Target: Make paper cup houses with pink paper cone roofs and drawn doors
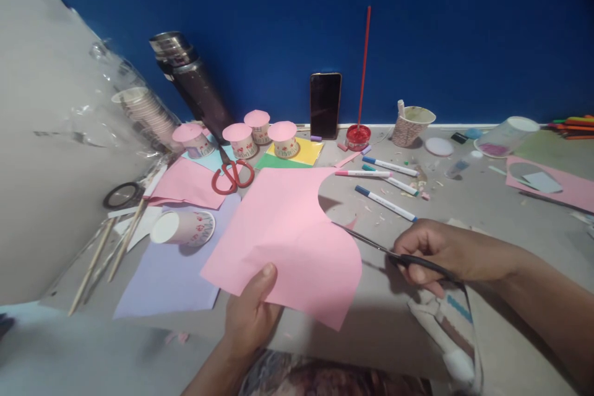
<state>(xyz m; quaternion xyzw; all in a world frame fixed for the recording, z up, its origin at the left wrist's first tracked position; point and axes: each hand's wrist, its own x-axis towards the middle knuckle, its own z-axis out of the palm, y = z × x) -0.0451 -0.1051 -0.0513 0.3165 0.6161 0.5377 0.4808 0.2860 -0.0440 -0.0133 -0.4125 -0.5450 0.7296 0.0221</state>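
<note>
My left hand (pixel 253 309) grips the near edge of a sheet of pink paper (pixel 283 223), thumb on top and fingers underneath. The sheet is raised off the table, and its right side has a curved cut-out. Black-handled scissors (pixel 371 244) are in my right hand (pixel 434 253), fingers closed round the handles. Their blades point left and meet the paper's right edge below the curve. To the left, a decorated paper cup (pixel 183 228) lies on its side on lilac paper (pixel 162 284). Red-handled scissors (pixel 232 176) rest just beyond the pink sheet.
Several paper cups with pink tops (pixel 283 132) stand near the blue wall, beside a dark flask (pixel 195 86). A phone (pixel 325 105) leans upright there. Several markers (pixel 385 203) and paper scraps lie right of the sheet. A plastic cup (pixel 508 136) lies tipped at the far right.
</note>
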